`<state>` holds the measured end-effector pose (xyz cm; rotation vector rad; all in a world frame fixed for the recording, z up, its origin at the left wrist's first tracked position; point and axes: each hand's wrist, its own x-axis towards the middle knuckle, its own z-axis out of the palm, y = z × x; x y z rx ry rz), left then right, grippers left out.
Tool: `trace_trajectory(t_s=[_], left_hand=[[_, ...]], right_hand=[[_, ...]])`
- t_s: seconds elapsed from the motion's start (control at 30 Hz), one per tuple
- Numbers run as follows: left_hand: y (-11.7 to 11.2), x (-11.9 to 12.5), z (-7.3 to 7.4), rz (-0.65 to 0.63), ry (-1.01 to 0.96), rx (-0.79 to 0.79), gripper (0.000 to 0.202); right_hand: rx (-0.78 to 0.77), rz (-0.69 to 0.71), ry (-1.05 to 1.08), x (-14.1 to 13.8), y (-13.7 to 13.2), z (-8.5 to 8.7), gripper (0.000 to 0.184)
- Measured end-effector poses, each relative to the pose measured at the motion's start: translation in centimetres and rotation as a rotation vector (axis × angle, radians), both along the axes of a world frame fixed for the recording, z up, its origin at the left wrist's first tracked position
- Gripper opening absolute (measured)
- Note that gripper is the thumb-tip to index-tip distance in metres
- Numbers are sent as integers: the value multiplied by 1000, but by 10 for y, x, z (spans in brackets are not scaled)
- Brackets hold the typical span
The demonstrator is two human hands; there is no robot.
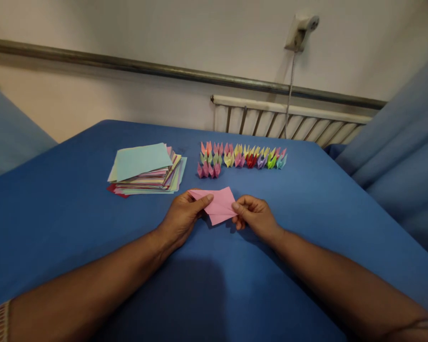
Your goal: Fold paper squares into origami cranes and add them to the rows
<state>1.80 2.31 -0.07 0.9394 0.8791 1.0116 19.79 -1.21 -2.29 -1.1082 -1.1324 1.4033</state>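
Observation:
A folded sheet of pink paper [221, 203] is stretched between my two hands, a little above the blue cloth. My left hand [185, 213] grips its left end, thumb on top and fingers hidden beneath. At the right corner, my right hand [253, 213] pinches the paper between thumb and fingers. Crease lines run across the pink surface. Beyond the hands stand rows of small folded paper figures [251, 161] in pink, yellow, green, red, purple and blue. To the left lies a stack of coloured paper sheets [146, 164], a light blue one uppermost.
Blue cloth [292, 209] covers the table. Behind it are a wall with a metal rail [164, 70], a white radiator [257, 105] and a socket with a plug [299, 35], its cord hanging down. A blue curtain [399, 137] hangs at the right.

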Motion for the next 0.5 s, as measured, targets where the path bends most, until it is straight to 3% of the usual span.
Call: trace_trajectory(t_s=[0.2, 0.27, 0.5], left_hand=[[-6, 3, 2, 31, -6, -13, 30], [-9, 3, 3, -10, 30, 14, 34], [-14, -1, 9, -429, 332, 175, 26]], right_hand=[[87, 246, -99, -7, -13, -4, 27], [157, 315, -154, -4, -15, -3, 25], [172, 77, -48, 2, -8, 6, 28]])
